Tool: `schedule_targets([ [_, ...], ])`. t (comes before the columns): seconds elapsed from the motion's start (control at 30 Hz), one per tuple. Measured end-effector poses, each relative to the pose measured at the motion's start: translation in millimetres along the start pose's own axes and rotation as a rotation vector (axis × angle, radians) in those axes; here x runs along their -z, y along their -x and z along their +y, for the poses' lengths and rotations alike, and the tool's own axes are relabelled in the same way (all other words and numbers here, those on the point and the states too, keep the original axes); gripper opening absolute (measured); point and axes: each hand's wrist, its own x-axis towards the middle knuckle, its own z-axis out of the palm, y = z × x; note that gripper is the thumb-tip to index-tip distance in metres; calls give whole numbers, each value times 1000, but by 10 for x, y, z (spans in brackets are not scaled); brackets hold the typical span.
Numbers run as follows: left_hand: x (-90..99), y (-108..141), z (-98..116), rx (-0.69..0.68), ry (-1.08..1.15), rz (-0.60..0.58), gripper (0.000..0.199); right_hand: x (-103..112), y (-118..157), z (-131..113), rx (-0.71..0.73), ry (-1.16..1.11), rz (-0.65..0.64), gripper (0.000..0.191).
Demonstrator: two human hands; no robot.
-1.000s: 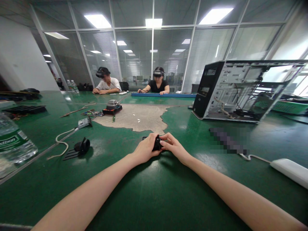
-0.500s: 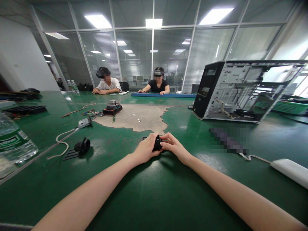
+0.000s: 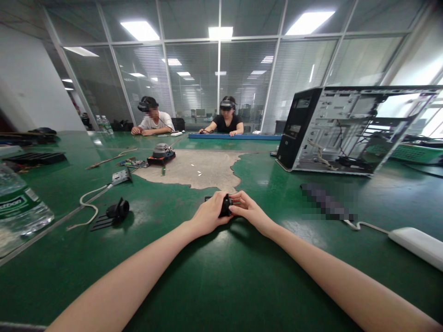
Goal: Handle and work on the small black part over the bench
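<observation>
A small black plastic part point(image 3: 225, 206) is held between both hands just above or on the green table, in the middle of the view. My left hand point(image 3: 210, 213) is wrapped over it from the left, its fingers covering much of it. From the right, my right hand point(image 3: 249, 210) pinches its edge with thumb and fingertips. A dark end of the part point(image 3: 207, 198) shows behind the left hand. Its exact kind is hidden by the fingers. To the left lies another black plastic piece point(image 3: 118, 210) with a round body and thin prongs.
An opened computer case point(image 3: 300, 129) stands at the right, near a white power strip point(image 3: 415, 246). A water bottle point(image 3: 22, 203) is at left. Beyond the bare patch point(image 3: 207, 168) lie a heatsink-like part point(image 3: 162, 154) and a blue bar point(image 3: 235, 136). Two people sit at the far side.
Both hands keep the same hold on the black plastic part, with hardly any visible motion. The view has shifted very slightly.
</observation>
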Motion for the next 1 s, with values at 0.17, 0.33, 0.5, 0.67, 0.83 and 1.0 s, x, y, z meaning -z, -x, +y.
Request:
schedule_targets([
  [0.17,-9,-4,-3,-2,-13,5,55,-7,3,-7,-20,-23,18,22],
  [0.33,-9,-6,-3,6,-6,5,55,12,-19,38,-38,4,32,29],
  [0.5,-4,-1,-3,0,3,5,55,16,-3,9,-8,-29,-16,31],
  [0.67,-14,-4,-11,0,8,10,56,-2,15,-22,-15,-47,4,21],
  [0.83,-15,-4,-12,-4,-1,9,56,13,-14,29,-43,-36,29,28],
  [1.0,-6,4,-6,-6,4,14,55,18,-13,17,-22,-31,-9,30],
])
